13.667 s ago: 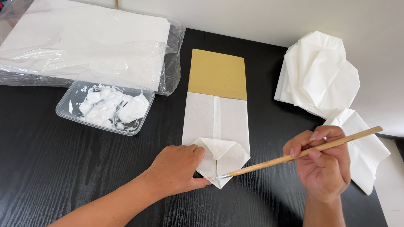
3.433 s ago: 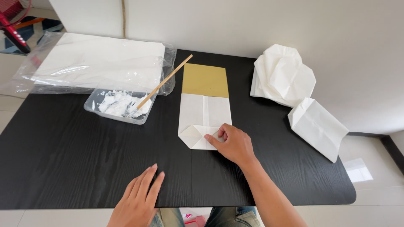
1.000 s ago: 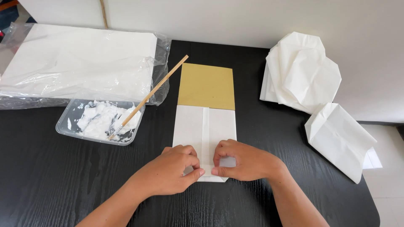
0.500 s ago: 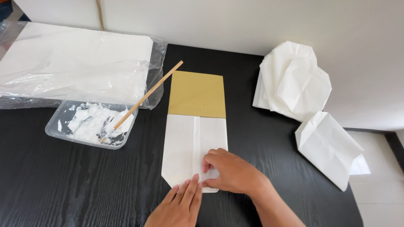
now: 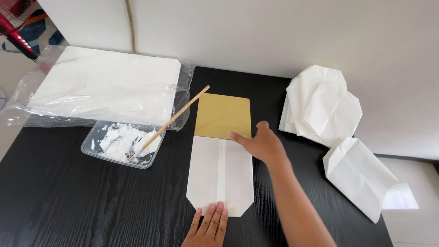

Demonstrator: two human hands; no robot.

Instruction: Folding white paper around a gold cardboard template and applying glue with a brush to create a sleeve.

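Observation:
A flat white paper bag (image 5: pixel 219 176) lies on the black table (image 5: pixel 68 196) with a tan cardboard sheet (image 5: pixel 223 115) sticking out of its far end. My left hand (image 5: pixel 208 225) presses flat on the bag's folded near end, fingers together. My right hand (image 5: pixel 258 142) reaches forward with fingers spread, resting at the bag's far right corner where the cardboard comes out. It holds nothing.
A clear tray of white paste (image 5: pixel 122 143) with a wooden stick (image 5: pixel 171 121) leaning in it stands at the left. Behind it lies a plastic-wrapped stack of white paper (image 5: pixel 105 84). Finished white bags (image 5: pixel 322 105) and one more (image 5: pixel 359 176) lie at the right.
My right hand left the bag's folded near end and moved forward to its far end by the cardboard. My left hand slid back, staying flat on the fold.

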